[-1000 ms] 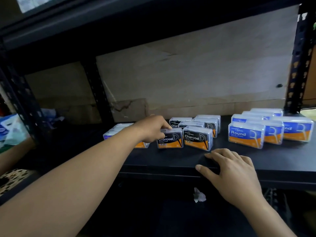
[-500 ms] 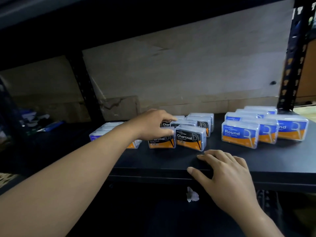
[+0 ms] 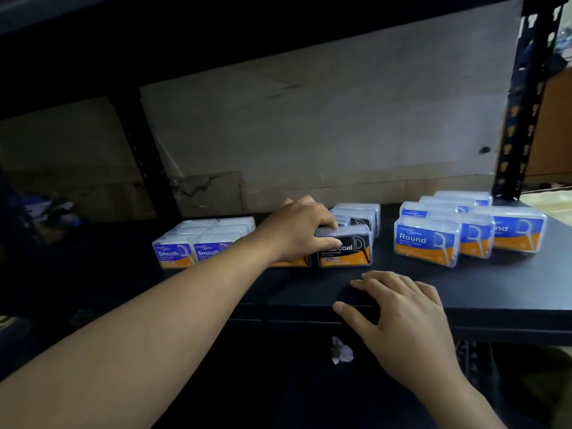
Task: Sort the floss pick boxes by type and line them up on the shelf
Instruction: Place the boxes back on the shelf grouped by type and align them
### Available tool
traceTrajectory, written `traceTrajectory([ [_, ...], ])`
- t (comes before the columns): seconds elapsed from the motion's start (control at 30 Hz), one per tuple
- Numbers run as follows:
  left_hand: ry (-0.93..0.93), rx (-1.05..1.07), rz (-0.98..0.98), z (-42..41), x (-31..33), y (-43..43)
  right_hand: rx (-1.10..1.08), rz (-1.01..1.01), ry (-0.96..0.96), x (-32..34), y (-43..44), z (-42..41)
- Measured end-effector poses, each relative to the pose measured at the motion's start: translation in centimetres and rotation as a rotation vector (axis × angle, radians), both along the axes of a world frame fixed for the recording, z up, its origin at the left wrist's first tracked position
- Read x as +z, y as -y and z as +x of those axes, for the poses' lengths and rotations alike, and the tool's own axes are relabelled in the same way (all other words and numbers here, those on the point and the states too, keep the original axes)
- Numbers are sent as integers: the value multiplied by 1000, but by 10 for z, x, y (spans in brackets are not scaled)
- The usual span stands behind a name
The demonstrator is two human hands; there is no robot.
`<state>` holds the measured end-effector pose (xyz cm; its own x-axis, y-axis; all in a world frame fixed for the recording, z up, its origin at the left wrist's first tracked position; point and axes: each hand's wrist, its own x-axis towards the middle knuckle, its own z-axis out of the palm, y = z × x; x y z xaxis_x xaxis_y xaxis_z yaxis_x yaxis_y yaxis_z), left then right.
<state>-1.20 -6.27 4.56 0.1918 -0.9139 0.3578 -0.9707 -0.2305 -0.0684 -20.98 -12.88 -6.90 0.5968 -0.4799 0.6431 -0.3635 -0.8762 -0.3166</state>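
Three groups of clear floss pick boxes stand on the dark shelf [image 3: 495, 289]. Blue Smooth boxes [image 3: 178, 253] are at the left, black Charcoal boxes [image 3: 349, 253] in the middle and blue Round boxes [image 3: 425, 243] at the right. My left hand [image 3: 297, 232] reaches in over the front Charcoal boxes. Its index finger lies on top of the front right one and its thumb lies across that box's label, pinching the left end. It hides most of the front left Charcoal box. My right hand [image 3: 402, 311] rests flat on the shelf's front edge, fingers spread, holding nothing.
A cardboard sheet [image 3: 309, 125] backs the shelf. Perforated black posts stand at the right [image 3: 513, 119] and behind the Smooth boxes [image 3: 145, 156]. The upper shelf board hangs low overhead. A white paper scrap [image 3: 340, 351] lies below the shelf edge.
My left hand has slid right, from the front left Charcoal box onto the front right one. The Smooth labels have come into sight. My right hand stays on the shelf edge.
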Motion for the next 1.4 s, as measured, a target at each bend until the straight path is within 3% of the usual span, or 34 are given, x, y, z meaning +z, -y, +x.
traceTrajectory([
  [0.17,-68,-24,-5,5,0,1,-1,11,4,0,-1,0],
  [0.37,-297,40,-112,25,23,-5,-1,17,-7,1,-1,0],
  [0.6,-299,145,202,32,29,12,-2,15,-22,1,0,-1],
  [0.9,-286,165,137,41,29,9,-9,13,-21,1,-1,0],
  [1.4,-359,206,194,63,36,-19,-2,1,14,1,-1,0],
])
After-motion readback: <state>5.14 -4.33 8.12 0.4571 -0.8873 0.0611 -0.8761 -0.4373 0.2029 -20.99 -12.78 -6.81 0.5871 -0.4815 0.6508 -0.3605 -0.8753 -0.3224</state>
